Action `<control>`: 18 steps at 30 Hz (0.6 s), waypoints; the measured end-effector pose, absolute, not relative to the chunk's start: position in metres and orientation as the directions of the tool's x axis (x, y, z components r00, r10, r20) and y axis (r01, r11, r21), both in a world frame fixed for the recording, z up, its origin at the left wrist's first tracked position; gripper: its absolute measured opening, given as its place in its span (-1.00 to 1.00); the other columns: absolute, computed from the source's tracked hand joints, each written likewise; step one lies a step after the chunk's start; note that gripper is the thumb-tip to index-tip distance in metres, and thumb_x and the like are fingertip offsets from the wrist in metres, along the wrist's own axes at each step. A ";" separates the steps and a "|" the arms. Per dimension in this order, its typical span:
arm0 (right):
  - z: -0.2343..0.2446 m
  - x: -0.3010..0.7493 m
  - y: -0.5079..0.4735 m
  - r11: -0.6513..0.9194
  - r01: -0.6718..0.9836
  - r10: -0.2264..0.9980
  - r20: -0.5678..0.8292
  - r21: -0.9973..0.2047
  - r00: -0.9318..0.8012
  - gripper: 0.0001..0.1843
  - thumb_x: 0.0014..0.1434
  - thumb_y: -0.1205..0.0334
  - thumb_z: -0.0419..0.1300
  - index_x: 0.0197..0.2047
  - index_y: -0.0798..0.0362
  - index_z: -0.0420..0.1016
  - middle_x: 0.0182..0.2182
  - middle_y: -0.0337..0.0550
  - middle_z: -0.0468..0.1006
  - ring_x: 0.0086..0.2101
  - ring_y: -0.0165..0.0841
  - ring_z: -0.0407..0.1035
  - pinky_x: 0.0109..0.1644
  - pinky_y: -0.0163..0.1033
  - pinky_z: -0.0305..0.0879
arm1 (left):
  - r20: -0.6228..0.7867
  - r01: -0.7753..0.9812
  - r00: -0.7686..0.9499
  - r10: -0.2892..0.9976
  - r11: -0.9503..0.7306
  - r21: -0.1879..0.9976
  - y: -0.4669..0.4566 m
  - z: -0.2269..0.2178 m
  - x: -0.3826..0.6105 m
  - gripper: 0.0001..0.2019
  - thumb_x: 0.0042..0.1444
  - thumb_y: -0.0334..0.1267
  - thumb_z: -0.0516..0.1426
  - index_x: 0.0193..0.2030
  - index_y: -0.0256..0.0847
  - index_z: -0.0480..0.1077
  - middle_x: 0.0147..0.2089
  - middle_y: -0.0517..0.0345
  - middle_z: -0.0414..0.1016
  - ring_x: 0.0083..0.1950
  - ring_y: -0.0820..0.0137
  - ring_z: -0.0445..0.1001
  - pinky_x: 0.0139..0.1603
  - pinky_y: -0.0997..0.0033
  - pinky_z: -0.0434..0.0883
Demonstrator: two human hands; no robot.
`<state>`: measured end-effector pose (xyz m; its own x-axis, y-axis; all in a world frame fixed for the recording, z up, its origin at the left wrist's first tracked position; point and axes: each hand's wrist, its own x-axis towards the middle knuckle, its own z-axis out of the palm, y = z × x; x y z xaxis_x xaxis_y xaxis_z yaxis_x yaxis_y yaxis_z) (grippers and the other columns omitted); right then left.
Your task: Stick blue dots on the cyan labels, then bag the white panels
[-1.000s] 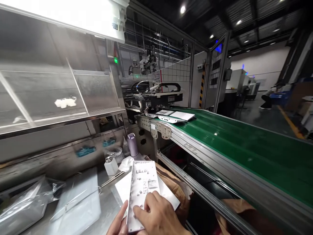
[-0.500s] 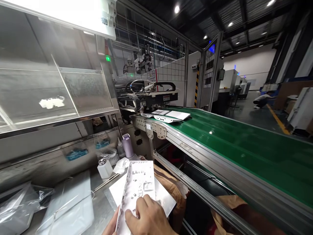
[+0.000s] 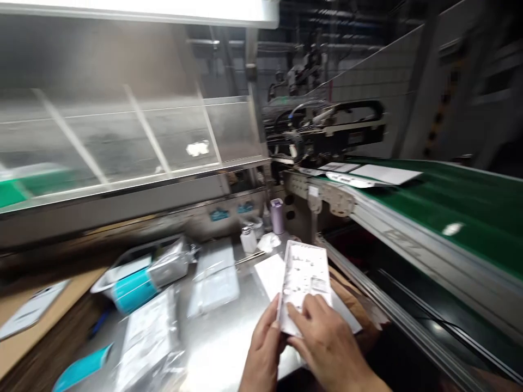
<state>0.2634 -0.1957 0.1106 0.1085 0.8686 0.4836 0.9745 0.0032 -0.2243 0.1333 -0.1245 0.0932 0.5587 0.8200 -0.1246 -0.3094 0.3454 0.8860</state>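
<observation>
A white plastic cover point(image 3: 304, 267), its inner side with small raised posts facing up, is tilted above the metal table. My left hand point(image 3: 263, 348) is closed around its lower left edge. My right hand point(image 3: 327, 340) is closed over the lower right part, thumb and bent fingers against the inner face; whether a small piece lies under the fingertips is hidden. Behind the cover lie a white sheet point(image 3: 269, 275) and another white flat piece point(image 3: 347, 313), partly covered.
A green conveyor belt point(image 3: 466, 212) carries white panels point(image 3: 386, 173) at right. On the table point(image 3: 216, 340) are a white bottle point(image 3: 248, 240), a purple container point(image 3: 277, 216), bagged white parts point(image 3: 149, 332) and a tray with a blue roll point(image 3: 133, 291). A metal-framed screen point(image 3: 163, 139) stands behind.
The view has swung left, bringing the tray, blue roll and bagged parts into sight. Both hands still hold the white cover, and more of my left hand shows.
</observation>
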 end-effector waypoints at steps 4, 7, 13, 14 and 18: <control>0.096 0.270 -0.194 0.103 0.984 0.841 0.541 -0.143 -0.009 -0.47 0.08 0.30 0.29 0.13 -0.01 0.35 -0.30 -0.10 0.31 -0.33 -0.24 0.30 -0.36 -0.16 0.35 | -0.055 -0.423 0.640 0.767 0.411 0.808 -0.122 0.080 0.130 -0.40 -0.02 -0.31 0.26 0.23 -0.13 0.33 0.23 -0.03 0.38 0.09 0.21 0.43 0.06 0.31 0.37; 0.093 0.274 -0.192 0.155 0.986 0.800 0.593 -0.057 -0.091 -0.51 0.10 0.29 0.24 0.13 0.04 0.35 -0.33 -0.11 0.30 -0.39 -0.27 0.31 -0.46 -0.24 0.32 | -0.061 -0.425 0.649 0.758 0.428 0.798 -0.120 0.073 0.127 -0.35 -0.02 -0.25 0.28 0.26 -0.17 0.29 0.04 -0.04 0.49 -0.29 0.45 0.42 -0.25 0.46 0.34; 0.095 0.273 -0.191 0.182 0.983 0.797 0.590 -0.024 -0.133 -0.58 0.20 0.27 0.09 0.14 0.01 0.37 -0.32 -0.08 0.34 -0.36 -0.29 0.35 -0.45 -0.32 0.32 | -0.022 -0.434 0.619 0.785 0.366 0.823 -0.113 0.063 0.124 -0.36 -0.02 -0.05 0.31 0.20 -0.19 0.32 -0.31 0.13 0.39 -0.38 0.51 0.32 -0.34 0.49 0.25; 0.096 0.272 -0.191 0.176 0.984 0.802 0.584 -0.037 -0.121 -0.59 0.21 0.29 0.07 0.13 0.01 0.38 -0.32 -0.08 0.35 -0.35 -0.29 0.36 -0.44 -0.32 0.32 | -0.018 -0.431 0.612 0.791 0.352 0.831 -0.112 0.063 0.123 -0.36 -0.02 -0.04 0.31 0.19 -0.20 0.33 -0.35 0.16 0.37 -0.40 0.53 0.30 -0.36 0.51 0.24; 0.097 0.266 -0.196 0.244 0.969 0.793 0.582 -0.036 -0.178 -0.61 0.19 0.30 0.08 0.09 -0.03 0.42 -0.33 -0.08 0.39 -0.35 -0.28 0.40 -0.42 -0.30 0.36 | -0.042 -0.360 0.549 0.835 0.281 0.890 -0.098 0.070 0.119 -0.41 0.08 0.00 0.24 0.20 -0.20 0.30 -0.36 0.16 0.42 -0.41 0.52 0.35 -0.37 0.52 0.27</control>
<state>0.2657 -0.1962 0.0972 -0.1779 0.7935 0.5820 0.9692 0.2438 -0.0361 0.1185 -0.0984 0.0702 0.5485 0.8351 -0.0418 -0.3600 0.2810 0.8896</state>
